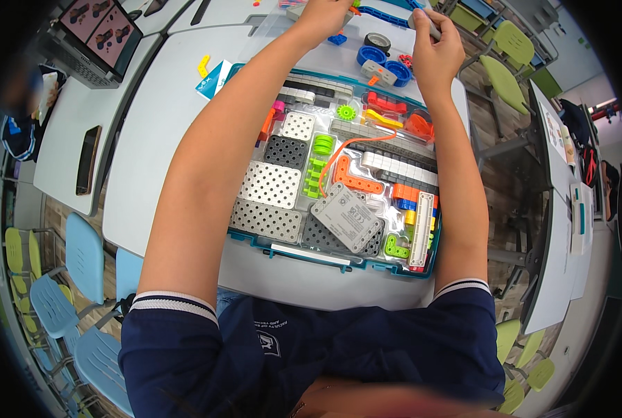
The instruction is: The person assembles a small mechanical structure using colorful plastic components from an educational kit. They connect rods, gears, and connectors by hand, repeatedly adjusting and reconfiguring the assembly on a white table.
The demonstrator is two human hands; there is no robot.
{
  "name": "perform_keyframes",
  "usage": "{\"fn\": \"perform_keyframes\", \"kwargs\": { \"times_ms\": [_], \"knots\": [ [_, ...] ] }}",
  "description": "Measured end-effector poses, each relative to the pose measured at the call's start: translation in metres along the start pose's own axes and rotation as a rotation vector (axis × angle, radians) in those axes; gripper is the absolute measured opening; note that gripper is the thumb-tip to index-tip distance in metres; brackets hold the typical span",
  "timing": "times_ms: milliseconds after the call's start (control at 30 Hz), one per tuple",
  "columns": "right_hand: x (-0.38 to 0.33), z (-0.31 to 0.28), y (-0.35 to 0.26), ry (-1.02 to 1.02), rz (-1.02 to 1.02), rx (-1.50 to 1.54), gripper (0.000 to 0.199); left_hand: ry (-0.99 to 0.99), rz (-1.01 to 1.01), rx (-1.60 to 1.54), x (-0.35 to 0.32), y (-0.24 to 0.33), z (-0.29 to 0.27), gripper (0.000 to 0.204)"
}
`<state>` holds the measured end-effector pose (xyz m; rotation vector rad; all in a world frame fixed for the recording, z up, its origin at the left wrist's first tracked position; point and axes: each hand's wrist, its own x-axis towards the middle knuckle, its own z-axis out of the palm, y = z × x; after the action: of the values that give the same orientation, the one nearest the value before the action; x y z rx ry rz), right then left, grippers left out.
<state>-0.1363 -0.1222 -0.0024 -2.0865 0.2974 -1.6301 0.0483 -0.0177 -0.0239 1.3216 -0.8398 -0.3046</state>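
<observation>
My left hand (325,19) reaches the far end of the table and is partly cut off by the top edge. Its fingers look curled, with small orange and green parts beside them; what they hold is hidden. Closed around a grey plastic building piece (426,25) is my right hand (439,52), beside a blue beam (414,3). Between the hands lies another blue beam (384,15). Nearer me are blue wheel rims (372,56), a black-tyred wheel (378,43) and a grey block (378,72).
Below my forearms sits a teal-rimmed parts case (311,259) with plates, beams and a grey box (348,217) trailing an orange cable (342,145). A yellow angled piece (203,66) and booklet (215,80) lie left. Farther left are a laptop (95,42) and phone (89,160).
</observation>
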Motion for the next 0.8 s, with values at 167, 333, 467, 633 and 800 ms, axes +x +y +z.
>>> {"fn": "perform_keyframes", "kwargs": {
  "times_ms": [167,333,467,633,800],
  "knots": [
    [0.001,0.001,-0.006,0.017,-0.050,-0.015,0.036,0.033,-0.021,0.042,-0.001,0.001,-0.003,0.020],
    [-0.002,0.003,-0.016,0.033,0.102,0.100,0.014,0.052,-0.190,-0.150,-0.004,0.006,-0.016,0.028],
    [-0.001,0.001,-0.017,0.014,0.096,0.028,0.017,-0.064,-0.203,-0.196,-0.003,0.008,-0.025,0.027],
    [-0.002,0.001,-0.016,0.017,0.087,0.122,0.019,-0.118,-0.239,-0.432,-0.007,0.012,-0.024,0.029],
    [-0.002,0.002,-0.016,0.014,0.069,0.113,0.019,-0.114,-0.266,-0.463,-0.017,0.022,-0.018,0.029]
  ]
}}
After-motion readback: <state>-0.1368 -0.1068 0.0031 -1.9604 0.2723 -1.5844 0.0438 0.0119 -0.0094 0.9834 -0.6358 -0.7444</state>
